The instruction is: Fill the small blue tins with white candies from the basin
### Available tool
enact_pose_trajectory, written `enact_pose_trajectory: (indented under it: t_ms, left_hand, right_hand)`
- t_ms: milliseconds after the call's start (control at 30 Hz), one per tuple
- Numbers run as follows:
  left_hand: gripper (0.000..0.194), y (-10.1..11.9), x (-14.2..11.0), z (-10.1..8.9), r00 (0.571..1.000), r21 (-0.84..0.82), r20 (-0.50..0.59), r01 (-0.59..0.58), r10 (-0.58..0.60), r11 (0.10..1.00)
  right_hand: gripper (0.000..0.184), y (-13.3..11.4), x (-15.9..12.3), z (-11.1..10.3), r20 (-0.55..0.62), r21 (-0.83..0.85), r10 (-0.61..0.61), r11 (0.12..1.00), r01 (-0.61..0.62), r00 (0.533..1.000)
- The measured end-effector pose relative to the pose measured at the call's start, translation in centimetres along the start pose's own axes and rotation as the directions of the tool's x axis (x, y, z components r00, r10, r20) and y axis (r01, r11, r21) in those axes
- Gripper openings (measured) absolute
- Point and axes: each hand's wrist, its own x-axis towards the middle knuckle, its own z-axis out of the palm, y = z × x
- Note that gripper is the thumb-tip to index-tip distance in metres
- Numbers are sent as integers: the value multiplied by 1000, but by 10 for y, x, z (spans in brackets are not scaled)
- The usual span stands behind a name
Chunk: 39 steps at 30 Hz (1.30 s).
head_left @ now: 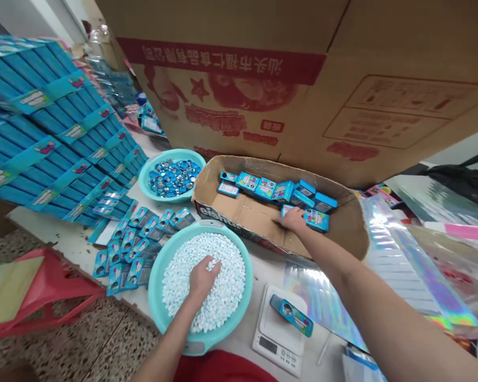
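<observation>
My left hand (202,277) dips into a turquoise basin (158,297) full of small white candies (223,297). Its fingers curl around a few of them, and the fingertips are partly buried. Further right, my right hand (293,218) reaches into a long cardboard tray (258,223) and has its fingers on a small blue box (286,210), which it partly hides. Beside that lies another blue box (317,220), and several more line the tray's far side. A blue box with a round hole (292,314) rests on the white kitchen scale (279,339) in front of me.
Several blue boxes (137,246) lie piled left of the basin. Behind them stands a smaller basin (143,183) of blue and silver round caps (173,178). Tall stacks of blue cartons (43,132) rise at left, near a red stool (59,297). A large cardboard carton (302,106) blocks the back.
</observation>
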Motion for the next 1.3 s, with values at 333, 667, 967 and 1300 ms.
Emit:
enact_pose_trajectory:
  t_ms: [333, 667, 967, 1300]
  left_hand:
    - [29, -6, 9, -17, 937, -647, 294, 342, -191, 682]
    - [19, 12, 6, -37, 839, -848, 472, 517, -271, 122]
    - [15, 34, -13, -53, 850, -873, 475, 488, -227, 3]
    - [14, 18, -11, -34, 764, -815, 560, 578, -320, -47]
  right_hand:
    - [94, -1, -66, -33, 223, 595, -564, 725, 347, 795]
    - [58, 10, -197, -8, 297, 936, -711, 350, -46, 638]
    - [62, 7, -214, 38, 438, 886, -683, 220, -408, 584]
    - [87, 3, -210, 33, 503, 831, -714, 246, -498, 486]
